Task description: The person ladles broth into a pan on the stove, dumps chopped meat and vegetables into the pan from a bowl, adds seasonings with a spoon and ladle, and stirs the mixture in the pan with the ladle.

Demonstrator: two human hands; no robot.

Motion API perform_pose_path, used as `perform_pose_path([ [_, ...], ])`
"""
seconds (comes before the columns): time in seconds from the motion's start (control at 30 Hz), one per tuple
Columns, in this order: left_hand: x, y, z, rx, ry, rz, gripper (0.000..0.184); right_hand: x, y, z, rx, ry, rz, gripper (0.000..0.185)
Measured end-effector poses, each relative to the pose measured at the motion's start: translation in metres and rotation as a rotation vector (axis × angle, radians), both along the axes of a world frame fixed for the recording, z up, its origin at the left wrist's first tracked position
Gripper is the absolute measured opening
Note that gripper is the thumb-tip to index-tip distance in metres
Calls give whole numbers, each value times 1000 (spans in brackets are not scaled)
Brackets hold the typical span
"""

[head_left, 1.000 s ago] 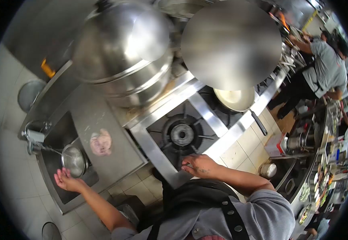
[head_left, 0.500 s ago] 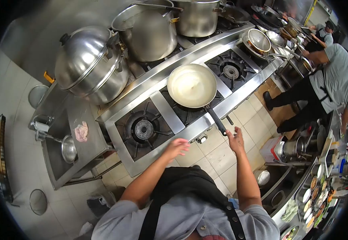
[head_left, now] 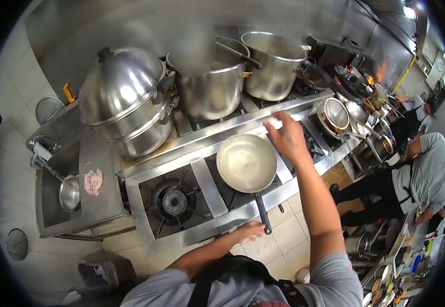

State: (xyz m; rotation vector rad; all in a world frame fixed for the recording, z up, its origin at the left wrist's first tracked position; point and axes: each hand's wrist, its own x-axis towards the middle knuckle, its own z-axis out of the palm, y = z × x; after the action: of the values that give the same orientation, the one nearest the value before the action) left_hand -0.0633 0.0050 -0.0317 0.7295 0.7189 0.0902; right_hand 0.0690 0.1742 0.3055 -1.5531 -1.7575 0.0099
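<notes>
A frying pan [head_left: 237, 153] with a pale inside and a black handle [head_left: 263, 215] sits on the middle burner. I cannot tell whether the whitish patch in it is food or the coating. My right hand [head_left: 288, 137] reaches over the stove, just right of the pan's rim, empty with fingers apart. Low by the handle, but apart from it, is my left hand [head_left: 249, 232], its fingers stretched out and holding nothing. Behind the pan stand two tall stockpots [head_left: 209, 94] [head_left: 271, 66]; a ladle-like handle [head_left: 237, 55] lies across the left one.
A domed steamer pot [head_left: 125, 97] stands at the left rear. Left of the stove [head_left: 176, 204], a sink [head_left: 53, 204] holds a metal bowl [head_left: 69, 193], and raw meat [head_left: 93, 182] lies on the counter. Strainers [head_left: 335, 113] and flames are at the right. A co-worker [head_left: 419, 174] stands nearby.
My right hand has moved from beside the pan handle up and forward over the stove. My left hand has come close to the handle. The view has tilted up, showing more of the rear.
</notes>
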Motion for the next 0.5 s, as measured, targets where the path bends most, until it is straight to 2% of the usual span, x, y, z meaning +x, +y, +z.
perform_pose_path([
  [0.1, -37, 20, 0, 137, 175, -79, 56, -11, 106, 37, 221, -160, 1, 36],
  [0.17, -69, 36, 7, 209, 198, -38, 55, -19, 165, 52, 176, -314, -99, 41],
  [0.27, -113, 58, 38, 279, 245, 50, 53, -19, 253, 43, 9, -330, -166, 48],
  [0.3, -126, 64, 50, 295, 262, 79, 52, -20, 272, 44, -123, -284, -135, 49],
  [0.37, -142, 67, 68, 294, 281, 157, 49, -27, 288, 43, -257, -364, -160, 49],
  [0.5, -143, 63, 73, 279, 288, 252, 48, -33, 315, 36, -313, -355, -94, 39],
])
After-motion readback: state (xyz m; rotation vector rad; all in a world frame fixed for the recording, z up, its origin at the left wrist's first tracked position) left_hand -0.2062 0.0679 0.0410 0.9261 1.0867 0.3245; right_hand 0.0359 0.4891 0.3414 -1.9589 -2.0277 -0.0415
